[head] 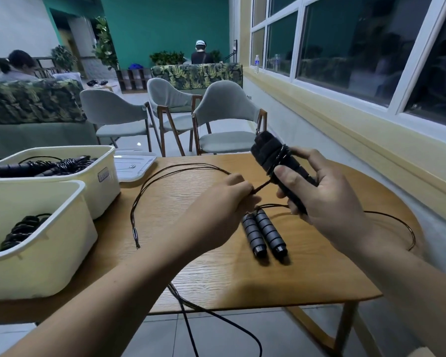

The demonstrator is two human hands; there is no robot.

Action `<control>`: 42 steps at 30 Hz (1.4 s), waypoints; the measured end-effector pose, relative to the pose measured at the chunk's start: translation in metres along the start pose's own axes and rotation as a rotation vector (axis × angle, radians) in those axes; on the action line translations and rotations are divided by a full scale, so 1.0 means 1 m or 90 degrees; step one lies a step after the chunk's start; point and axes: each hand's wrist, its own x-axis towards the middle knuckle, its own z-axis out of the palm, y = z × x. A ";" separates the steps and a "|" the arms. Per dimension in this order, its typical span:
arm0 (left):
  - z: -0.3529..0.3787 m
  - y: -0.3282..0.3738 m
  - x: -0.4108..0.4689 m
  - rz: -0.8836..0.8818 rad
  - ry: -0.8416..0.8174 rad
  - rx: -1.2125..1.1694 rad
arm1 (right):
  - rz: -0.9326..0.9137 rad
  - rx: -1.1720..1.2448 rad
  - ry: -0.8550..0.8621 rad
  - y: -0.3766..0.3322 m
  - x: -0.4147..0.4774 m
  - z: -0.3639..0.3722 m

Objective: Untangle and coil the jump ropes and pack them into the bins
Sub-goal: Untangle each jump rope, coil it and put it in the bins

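Note:
My right hand [322, 194] grips a pair of black foam jump-rope handles [272, 155], held tilted above the wooden table [216, 276], with a few turns of thin dark cord wound round them. My left hand [227, 202] pinches that cord just below the handles. The loose cord [149, 189] loops across the table to the left. A second rope's two grey ribbed handles [264, 233] lie side by side on the table below my hands. Its cord [407, 225] arcs along the right edge.
Two cream plastic bins stand at the left: the near bin [62, 248] and the far bin [106, 161], each holding coiled black ropes. A white lid [135, 166] lies behind them. Cord hangs off the front edge to the floor [188, 328]. Grey chairs [227, 119] stand beyond the table.

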 end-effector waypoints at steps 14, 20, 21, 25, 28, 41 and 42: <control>0.001 0.001 -0.001 -0.054 -0.122 -0.071 | 0.030 -0.555 -0.074 0.016 0.008 0.000; -0.009 -0.007 -0.004 0.012 -0.120 0.064 | 0.090 -0.592 -0.222 0.009 0.003 0.003; -0.012 -0.004 -0.005 0.021 -0.116 0.075 | 0.096 -0.591 -0.229 0.006 0.002 0.002; -0.025 0.013 -0.006 0.087 -0.057 0.169 | 0.081 -0.628 -0.214 -0.009 -0.001 0.003; -0.024 0.026 -0.006 0.108 -0.050 0.218 | 0.080 -0.705 -0.218 -0.010 -0.004 0.010; -0.023 0.012 -0.006 0.176 -0.030 0.110 | 0.093 -0.620 -0.301 -0.006 -0.008 -0.005; -0.023 0.014 -0.007 0.184 -0.034 0.099 | 0.109 -0.592 -0.323 -0.008 -0.008 -0.011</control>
